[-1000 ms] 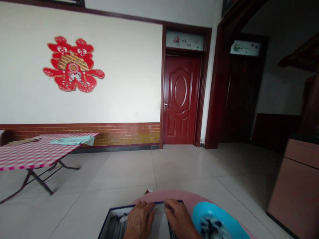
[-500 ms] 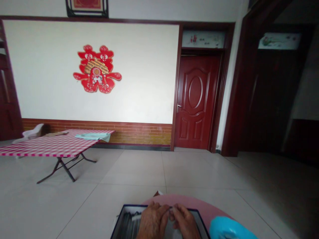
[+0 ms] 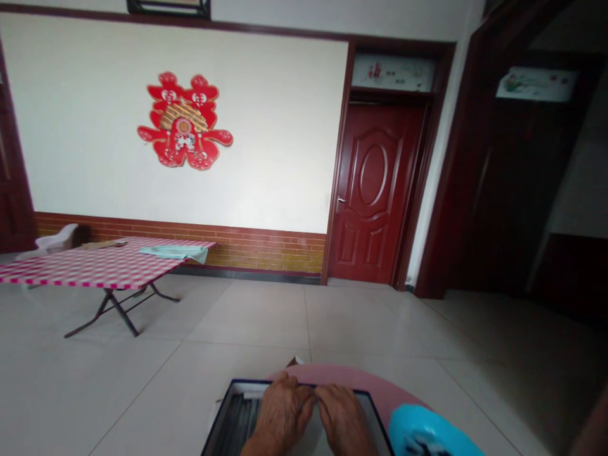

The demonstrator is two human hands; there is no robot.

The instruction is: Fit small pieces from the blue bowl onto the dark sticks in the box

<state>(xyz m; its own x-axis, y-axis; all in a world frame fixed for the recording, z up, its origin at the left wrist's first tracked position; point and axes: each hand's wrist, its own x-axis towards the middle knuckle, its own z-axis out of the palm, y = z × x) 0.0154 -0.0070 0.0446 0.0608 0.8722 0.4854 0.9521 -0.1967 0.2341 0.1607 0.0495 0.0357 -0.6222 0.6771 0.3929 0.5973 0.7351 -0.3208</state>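
Note:
My left hand [image 3: 284,410] and my right hand [image 3: 341,415] meet over a shallow box [image 3: 379,425] with a dark blue rim and a pale inside. Thumbs and fingertips are pinched close together near the far edge of the box. Whatever lies between the fingertips is too small and too covered to name. To the left of my left hand, a row of dark thin strips [image 3: 236,419] lies in the box. The box's floor shows pale between my two wrists.
Beneath the box is a round pink tabletop [image 3: 365,378]. A bright blue container [image 3: 425,425] with something dark in it stands to the right. Further off are a folding table [image 3: 109,266] with a checked cover, a white chair [image 3: 57,239] and a red door [image 3: 373,196].
The view has tilted slightly. My right hand has turned, its back now showing more, and its fingers bend down against the left fingertips. Both hands stay over the box.

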